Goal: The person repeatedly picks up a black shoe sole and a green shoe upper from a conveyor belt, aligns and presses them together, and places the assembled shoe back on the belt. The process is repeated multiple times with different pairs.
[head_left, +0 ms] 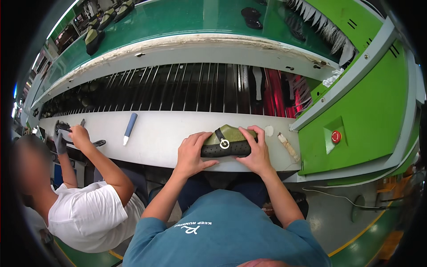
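A black perforated shoe (217,151) on an olive-green last (230,132) lies lengthwise near the front edge of the white bench (155,133). A dark strap with a pale round piece (224,143) crosses its side. My left hand (192,153) grips the left end, thumb low and fingers over the top. At the opposite end my right hand (258,153) is closed round the shoe, its fingers on top of the last. The palms and the shoe's underside are hidden.
A blue-handled tool with a white tip (130,129) lies left; a wrapped stick (288,147) lies right. Metal rollers (187,89) run behind the bench. The green machine (360,107) has a red button (336,136). At left, a co-worker's bare hand (80,137) works beside a gloved one (60,143).
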### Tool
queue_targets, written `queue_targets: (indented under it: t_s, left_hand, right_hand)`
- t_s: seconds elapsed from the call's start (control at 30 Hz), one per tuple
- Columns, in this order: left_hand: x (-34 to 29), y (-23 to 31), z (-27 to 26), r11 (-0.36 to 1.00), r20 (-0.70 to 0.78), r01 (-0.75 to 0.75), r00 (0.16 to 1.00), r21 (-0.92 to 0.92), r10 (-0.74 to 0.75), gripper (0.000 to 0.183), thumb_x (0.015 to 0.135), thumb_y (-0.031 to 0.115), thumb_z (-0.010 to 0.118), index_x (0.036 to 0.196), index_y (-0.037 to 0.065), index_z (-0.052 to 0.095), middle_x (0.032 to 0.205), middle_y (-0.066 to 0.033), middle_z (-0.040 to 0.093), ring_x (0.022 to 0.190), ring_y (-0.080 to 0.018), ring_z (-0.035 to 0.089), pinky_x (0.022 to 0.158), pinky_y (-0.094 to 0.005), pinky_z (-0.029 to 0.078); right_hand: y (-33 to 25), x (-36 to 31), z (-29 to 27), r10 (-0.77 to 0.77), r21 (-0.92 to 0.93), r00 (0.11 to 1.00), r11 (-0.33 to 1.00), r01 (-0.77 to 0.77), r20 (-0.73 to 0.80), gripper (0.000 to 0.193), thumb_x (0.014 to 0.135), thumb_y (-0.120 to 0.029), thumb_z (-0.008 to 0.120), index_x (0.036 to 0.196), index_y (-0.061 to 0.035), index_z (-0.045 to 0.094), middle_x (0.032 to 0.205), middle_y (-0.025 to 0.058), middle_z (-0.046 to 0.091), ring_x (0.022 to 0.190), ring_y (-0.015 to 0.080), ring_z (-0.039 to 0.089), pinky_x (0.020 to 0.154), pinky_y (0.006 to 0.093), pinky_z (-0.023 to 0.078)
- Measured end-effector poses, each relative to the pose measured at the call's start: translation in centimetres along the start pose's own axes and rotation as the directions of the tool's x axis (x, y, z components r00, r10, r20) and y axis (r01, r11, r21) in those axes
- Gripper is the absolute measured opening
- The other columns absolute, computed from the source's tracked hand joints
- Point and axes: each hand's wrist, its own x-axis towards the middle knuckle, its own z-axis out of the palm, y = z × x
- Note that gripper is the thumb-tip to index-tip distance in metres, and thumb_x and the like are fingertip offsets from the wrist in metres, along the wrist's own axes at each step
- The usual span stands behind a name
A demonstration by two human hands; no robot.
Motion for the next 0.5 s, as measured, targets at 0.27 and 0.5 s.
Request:
queue_targets:
  t_s: [0.27,0.5]
  left_hand:
    - [0.2,-2.4,-1.0,0.991,0.133,0.032,0.991,-0.128,-0.015,0.102,0.061,0.031,0.104,0.150,0.007,0.060,0.136,-0.0171,0.072,0.127,-0.0404,0.068,0.109,-0.0504,0.052]
    - [-1.4,-2.3,-1.0,0.914,0.146,0.124,0.987,-0.387,-0.072,0.106,0.060,0.031,0.105,0.152,0.004,0.059,0.139,-0.0187,0.071,0.131,-0.0400,0.068,0.113,-0.0475,0.053]
  right_hand:
    - [-3.8,2.3,-3.3,-0.410,-0.021,0.912,0.912,0.410,-0.003,0.087,0.062,-0.012,0.099,0.144,-0.0253,0.072,0.140,0.0120,0.057,0.121,0.0331,0.066,0.096,0.0435,0.060]
    - [-6.9,3.8,-5.6,-0.546,-0.037,0.834,0.834,0.550,0.081,0.077,0.061,-0.022,0.104,0.133,-0.0238,0.078,0.139,0.0127,0.059,0.117,0.0334,0.068,0.093,0.0437,0.060]
